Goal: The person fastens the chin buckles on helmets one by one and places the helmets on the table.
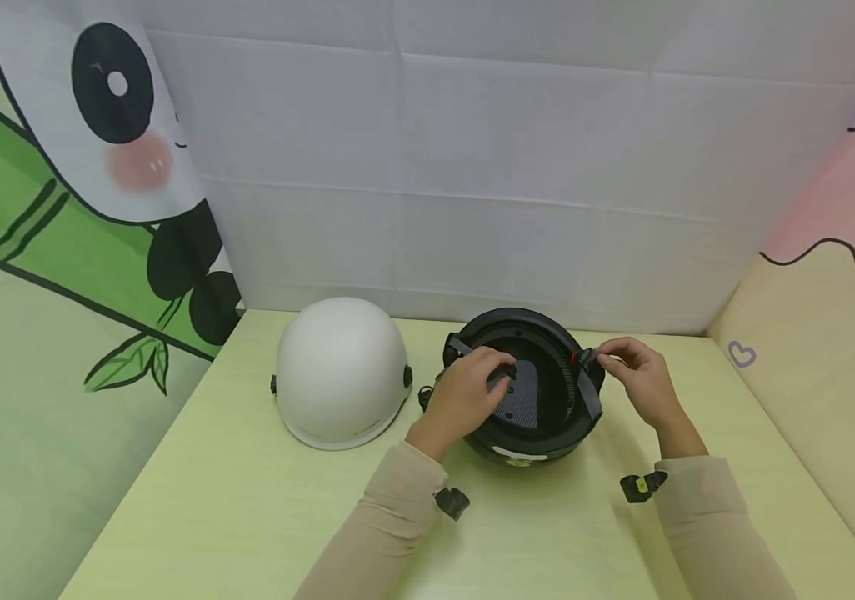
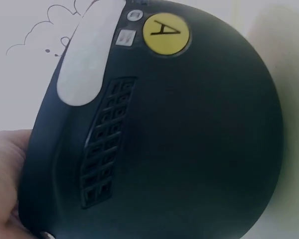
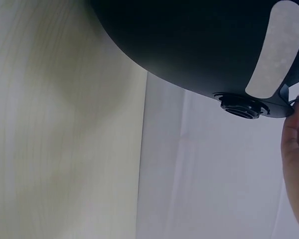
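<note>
A black helmet [image 1: 521, 442] lies upside down on the table, its hollow inside facing up. My left hand [image 1: 465, 396] reaches over its left rim with curled fingers, pinching a dark part of the chin strap [image 1: 501, 373] above the opening. On the right rim, thumb and fingertips of my right hand [image 1: 641, 379] pinch the strap's other side near a dark buckle [image 1: 587, 357]. The left wrist view shows the black shell [image 2: 199, 129] with vents and a yellow round sticker [image 2: 166, 34]. In the right wrist view, my right hand [image 3: 295, 144] grips at the helmet's edge.
A white helmet [image 1: 341, 371] stands dome up, just left of the black one. Behind both rises a white cloth wall [image 1: 472, 167]. Printed side panels [image 1: 832, 350] bound the light wooden table [image 1: 217, 500] left and right.
</note>
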`<action>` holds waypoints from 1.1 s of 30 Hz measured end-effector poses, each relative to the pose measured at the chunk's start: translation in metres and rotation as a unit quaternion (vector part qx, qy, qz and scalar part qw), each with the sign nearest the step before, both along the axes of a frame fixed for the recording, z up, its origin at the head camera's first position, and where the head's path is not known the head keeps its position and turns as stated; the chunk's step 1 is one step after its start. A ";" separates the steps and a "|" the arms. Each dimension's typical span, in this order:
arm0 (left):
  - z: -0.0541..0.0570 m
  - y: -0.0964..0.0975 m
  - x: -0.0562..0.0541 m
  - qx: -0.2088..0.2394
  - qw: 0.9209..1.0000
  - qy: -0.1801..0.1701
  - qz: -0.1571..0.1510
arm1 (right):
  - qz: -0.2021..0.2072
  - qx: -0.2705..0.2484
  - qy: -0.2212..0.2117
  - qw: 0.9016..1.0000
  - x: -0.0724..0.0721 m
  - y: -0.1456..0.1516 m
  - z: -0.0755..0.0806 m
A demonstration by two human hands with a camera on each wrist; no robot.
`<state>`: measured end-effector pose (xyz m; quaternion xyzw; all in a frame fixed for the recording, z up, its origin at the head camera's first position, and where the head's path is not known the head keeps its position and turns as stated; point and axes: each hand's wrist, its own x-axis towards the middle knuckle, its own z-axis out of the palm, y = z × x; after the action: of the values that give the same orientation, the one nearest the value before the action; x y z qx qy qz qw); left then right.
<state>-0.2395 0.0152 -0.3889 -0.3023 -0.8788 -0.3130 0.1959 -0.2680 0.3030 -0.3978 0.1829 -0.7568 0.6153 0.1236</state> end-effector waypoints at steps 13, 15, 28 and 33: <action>0.003 0.003 0.003 -0.062 0.996 0.042 0.047 | 0.006 -0.027 0.004 1.000 -0.003 0.004 0.005; 0.004 0.004 0.003 -0.072 0.996 0.027 0.051 | 0.014 -0.034 0.007 0.999 -0.004 0.006 0.005; 0.006 0.007 0.004 -0.151 0.985 -0.020 0.075 | 0.051 -0.061 0.030 0.996 0.000 0.013 0.005; 0.006 0.006 0.004 -0.141 0.987 -0.004 0.075 | 0.049 -0.061 0.029 0.997 0.000 0.016 0.004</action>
<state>-0.2352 0.0216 -0.3826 -0.2587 -0.9352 -0.1709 0.1710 -0.2677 0.3190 -0.3935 0.2298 -0.7044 0.6597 0.1258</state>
